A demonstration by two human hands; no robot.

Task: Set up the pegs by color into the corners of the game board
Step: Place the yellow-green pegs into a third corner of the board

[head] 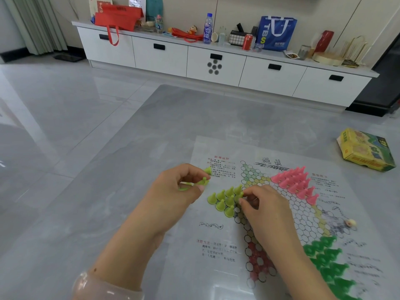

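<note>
A paper game board (216, 213) with a star of hexagon cells lies on the grey table. Several lime pegs (223, 200) stand in its left corner. Pink pegs (294, 180) fill the upper right corner and dark green pegs (329, 263) fill the lower right one. My left hand (173, 191) hovers left of the lime group and holds a few lime pegs (204, 180) in its curled fingers. My right hand (262, 204) pinches one lime peg (240, 194) at the right edge of that group. The red-tinted corner (257, 263) near me holds no pegs.
The yellow game box (365, 152) lies at the table's right edge. A small pale bead (350, 223) rests on the board's right side. A white cabinet (216, 63) with bottles, bags and a can stands across the tiled floor.
</note>
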